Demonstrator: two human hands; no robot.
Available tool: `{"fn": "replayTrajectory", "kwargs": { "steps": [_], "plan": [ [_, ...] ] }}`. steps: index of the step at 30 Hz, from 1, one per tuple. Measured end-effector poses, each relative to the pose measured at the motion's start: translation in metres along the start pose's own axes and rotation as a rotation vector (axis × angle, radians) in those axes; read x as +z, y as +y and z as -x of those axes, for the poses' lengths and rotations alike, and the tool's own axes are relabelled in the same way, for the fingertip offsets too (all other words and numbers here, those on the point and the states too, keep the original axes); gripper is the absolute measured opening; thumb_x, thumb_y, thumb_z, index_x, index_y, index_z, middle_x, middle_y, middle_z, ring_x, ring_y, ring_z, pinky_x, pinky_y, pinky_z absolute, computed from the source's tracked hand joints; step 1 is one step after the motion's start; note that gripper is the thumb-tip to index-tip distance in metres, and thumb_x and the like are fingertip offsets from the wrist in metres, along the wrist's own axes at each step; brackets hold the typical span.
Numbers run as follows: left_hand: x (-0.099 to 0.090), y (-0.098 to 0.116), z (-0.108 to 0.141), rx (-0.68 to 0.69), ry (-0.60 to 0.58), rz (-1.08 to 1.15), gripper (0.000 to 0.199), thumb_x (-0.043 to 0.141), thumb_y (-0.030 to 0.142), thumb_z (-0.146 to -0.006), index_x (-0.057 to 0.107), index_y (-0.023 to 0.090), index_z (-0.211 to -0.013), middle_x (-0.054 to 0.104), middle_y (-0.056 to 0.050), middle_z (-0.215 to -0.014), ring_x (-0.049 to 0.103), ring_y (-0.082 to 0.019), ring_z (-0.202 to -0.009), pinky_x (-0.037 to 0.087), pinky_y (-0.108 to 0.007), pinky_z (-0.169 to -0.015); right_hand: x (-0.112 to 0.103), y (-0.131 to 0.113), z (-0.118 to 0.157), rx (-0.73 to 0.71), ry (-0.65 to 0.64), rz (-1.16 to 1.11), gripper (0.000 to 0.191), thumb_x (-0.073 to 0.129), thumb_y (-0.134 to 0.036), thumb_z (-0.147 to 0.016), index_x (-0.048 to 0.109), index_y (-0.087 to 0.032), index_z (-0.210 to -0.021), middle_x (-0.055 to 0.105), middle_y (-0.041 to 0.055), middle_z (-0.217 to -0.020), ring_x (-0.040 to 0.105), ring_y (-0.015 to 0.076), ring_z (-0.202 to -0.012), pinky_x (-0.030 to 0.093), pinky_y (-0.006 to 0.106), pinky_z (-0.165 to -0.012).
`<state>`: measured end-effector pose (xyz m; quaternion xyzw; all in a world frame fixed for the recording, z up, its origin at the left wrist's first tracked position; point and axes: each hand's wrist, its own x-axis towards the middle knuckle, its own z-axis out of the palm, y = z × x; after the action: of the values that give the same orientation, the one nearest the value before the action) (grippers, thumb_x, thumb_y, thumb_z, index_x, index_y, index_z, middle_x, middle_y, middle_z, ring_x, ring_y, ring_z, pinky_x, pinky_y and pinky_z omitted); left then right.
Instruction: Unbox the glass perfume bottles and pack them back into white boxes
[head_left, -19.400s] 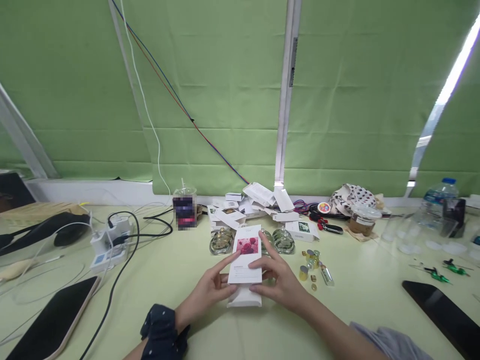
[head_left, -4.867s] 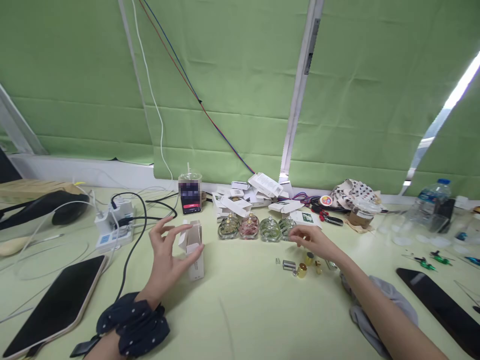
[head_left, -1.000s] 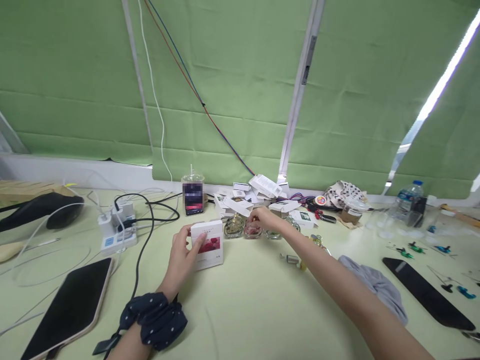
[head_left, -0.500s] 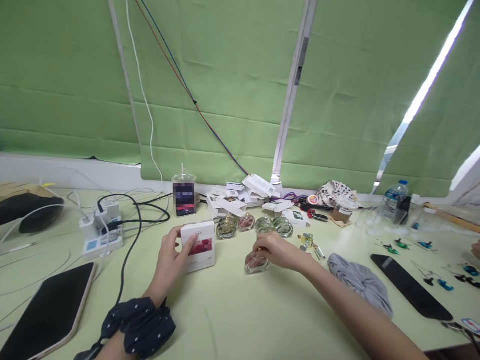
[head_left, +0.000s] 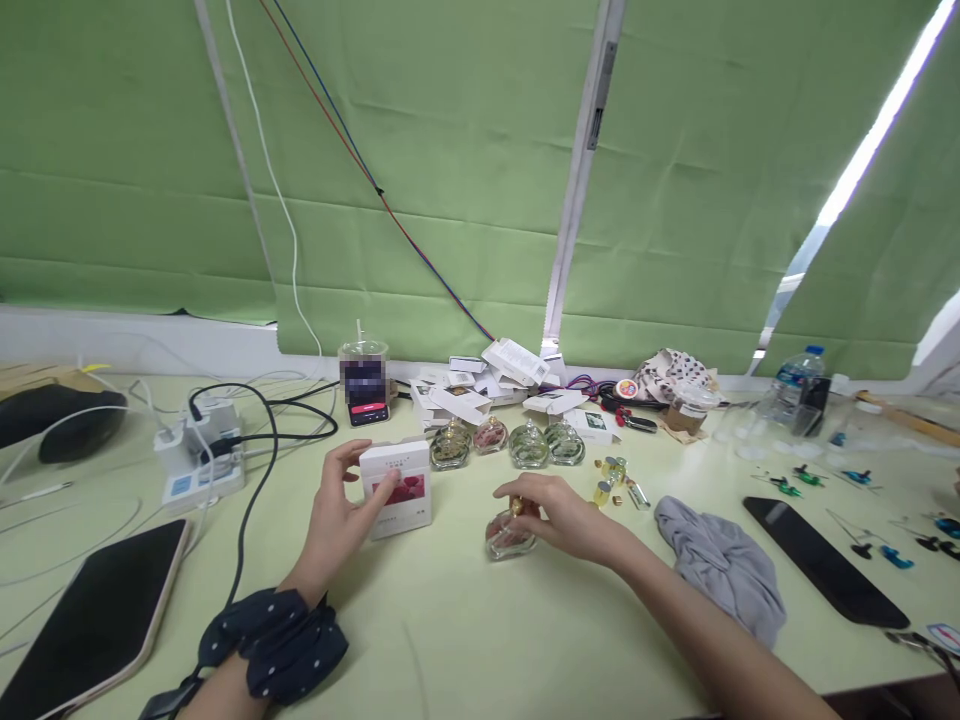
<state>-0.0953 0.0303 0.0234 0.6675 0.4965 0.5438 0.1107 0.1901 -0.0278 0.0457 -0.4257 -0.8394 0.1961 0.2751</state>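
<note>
A white box (head_left: 403, 512) with a red fruit picture stands upright on the table, gripped at its left side by my left hand (head_left: 346, 510), the thumb across its front. Right of it, my right hand (head_left: 551, 510) has its thumb and fingers around the gold neck of a round glass bottle (head_left: 508, 537) with pinkish contents. That bottle rests on the table. Behind it stand several similar round bottles, among them a green one (head_left: 529, 447) and a pink one (head_left: 490, 436). Small yellow and gold pieces (head_left: 611, 482) lie to the right.
Behind the bottles is a pile of white boxes (head_left: 465, 400). A power strip (head_left: 202, 475) with cables and a tablet (head_left: 97, 610) lie left. A grey cloth (head_left: 720, 565), a black flat object (head_left: 825, 560), a cup (head_left: 686, 410) and earphones lie right.
The fingers of my right hand have loosened and lifted a little, so that the bottle's gold neck shows. The view has shifted slightly. My left hand still holds the box.
</note>
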Motion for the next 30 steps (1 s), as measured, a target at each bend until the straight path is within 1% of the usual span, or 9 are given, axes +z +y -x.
{"fn": "replayTrajectory", "kwargs": {
  "steps": [3,6,8,13,18,22,24,26,30],
  "plan": [
    [0.0,0.001,0.0,0.002,-0.014,-0.024,0.046,0.061,0.046,-0.077,0.046,0.023,-0.114,0.054,-0.006,-0.114,0.055,-0.025,-0.099,0.045,-0.034,-0.076,0.001,0.004,0.001,0.024,0.064,-0.106,0.025,0.064,-0.028,-0.082,0.06,-0.021,-0.105,0.061,0.0034,-0.089,0.058,0.0124,-0.068,0.049,0.025,-0.068],
    [-0.001,0.002,0.0,-0.008,-0.032,-0.033,0.045,0.06,0.046,-0.078,0.046,0.023,-0.113,0.056,-0.006,-0.112,0.056,-0.025,-0.097,0.046,-0.034,-0.075,0.002,0.006,0.002,0.032,0.142,-0.159,0.009,0.06,-0.027,-0.085,0.062,-0.02,-0.089,0.061,0.0037,-0.086,0.058,0.0136,-0.072,0.049,0.024,-0.065],
    [-0.001,0.003,0.0,-0.015,-0.042,-0.038,0.044,0.059,0.046,-0.078,0.047,0.023,-0.112,0.057,-0.006,-0.112,0.057,-0.024,-0.095,0.046,-0.034,-0.076,0.003,0.007,0.003,0.02,0.162,-0.184,0.006,0.057,-0.023,-0.086,0.062,-0.02,-0.085,0.062,0.0041,-0.085,0.059,0.0146,-0.076,0.049,0.025,-0.066],
    [0.0,0.003,0.0,-0.027,-0.047,-0.042,0.043,0.06,0.047,-0.077,0.047,0.024,-0.112,0.058,-0.005,-0.111,0.059,-0.023,-0.093,0.047,-0.034,-0.075,0.005,0.01,0.004,-0.039,0.17,-0.19,0.008,0.055,-0.017,-0.086,0.062,-0.02,-0.087,0.063,0.0046,-0.086,0.059,0.015,-0.079,0.049,0.026,-0.067],
    [0.0,0.001,-0.002,-0.023,-0.047,-0.026,0.044,0.06,0.048,-0.077,0.048,0.024,-0.111,0.059,-0.005,-0.11,0.057,-0.024,-0.097,0.046,-0.034,-0.077,0.008,0.011,0.005,-0.085,0.191,-0.157,0.01,0.052,-0.018,-0.088,0.062,-0.019,-0.089,0.062,0.005,-0.086,0.058,0.015,-0.08,0.049,0.026,-0.068],
    [-0.001,0.0,-0.002,-0.012,-0.052,-0.023,0.042,0.06,0.048,-0.077,0.049,0.024,-0.111,0.059,-0.004,-0.11,0.057,-0.024,-0.099,0.047,-0.034,-0.076,0.008,0.01,0.008,-0.082,0.173,-0.178,0.015,0.054,-0.021,-0.088,0.06,-0.021,-0.102,0.061,0.005,-0.091,0.057,0.0149,-0.081,0.049,0.026,-0.069],
    [-0.001,0.0,-0.003,-0.019,-0.055,-0.015,0.043,0.06,0.049,-0.077,0.049,0.025,-0.11,0.058,-0.004,-0.11,0.057,-0.024,-0.099,0.048,-0.033,-0.073,0.004,0.012,0.014,-0.069,0.173,-0.192,0.026,0.055,-0.023,-0.088,0.056,-0.023,-0.113,0.061,0.0052,-0.096,0.058,0.0146,-0.08,0.05,0.027,-0.07],
    [-0.001,0.001,-0.003,-0.028,-0.06,-0.008,0.043,0.06,0.049,-0.077,0.049,0.025,-0.111,0.058,-0.005,-0.111,0.057,-0.024,-0.099,0.049,-0.031,-0.07,-0.004,0.019,0.022,-0.032,0.226,-0.157,0.029,0.054,-0.026,-0.088,0.054,-0.024,-0.117,0.061,0.0059,-0.1,0.057,0.0148,-0.077,0.05,0.028,-0.069],
    [-0.001,0.002,-0.002,-0.032,-0.059,-0.014,0.043,0.06,0.049,-0.077,0.05,0.024,-0.11,0.059,-0.005,-0.109,0.058,-0.024,-0.096,0.05,-0.031,-0.066,-0.022,0.045,0.047,0.131,0.387,0.036,0.018,0.049,-0.031,-0.091,0.06,-0.022,-0.102,0.06,0.0074,-0.101,0.053,0.015,-0.07,0.047,0.031,-0.066]
  ]
}}
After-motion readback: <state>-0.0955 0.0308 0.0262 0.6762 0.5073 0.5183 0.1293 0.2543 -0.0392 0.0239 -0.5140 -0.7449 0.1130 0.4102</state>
